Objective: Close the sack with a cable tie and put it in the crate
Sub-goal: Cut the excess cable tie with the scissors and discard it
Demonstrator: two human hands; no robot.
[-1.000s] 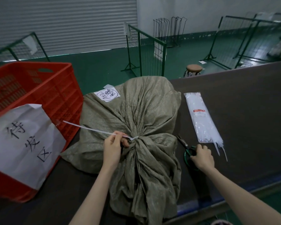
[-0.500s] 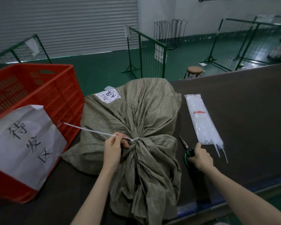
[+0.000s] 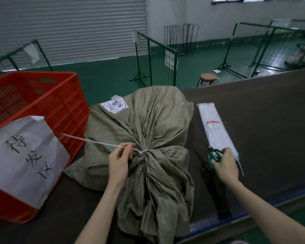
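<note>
The sack [image 3: 148, 138] lies on the dark desk [image 3: 262, 120], its olive cloth gathered into a neck near the middle, and the cable tie [image 3: 95, 142] is already cinched round that neck. The tie's free tail runs long and straight from the neck out to the left and slightly away, reaching toward the red crate [image 3: 42, 106] that stands just beside the sack on the left. The left hand [image 3: 119, 162] sits right at the neck, its fingers [image 3: 128, 147] pressed together in a pinch on the tail close to the tie's head, holding it taut. The right hand [image 3: 224, 164] is well to the right of the sack, curled round the green handles of the scissors [image 3: 214, 154], which it holds just at the near end of the clear packet of spare ties [image 3: 213, 125]; whether the blades are apart cannot be told. The likely next step is trimming the tail, so the scissors must cross leftward to the neck and meet the tail across its length, beside the left hand's pinch. The sack is not yet in the crate.
</note>
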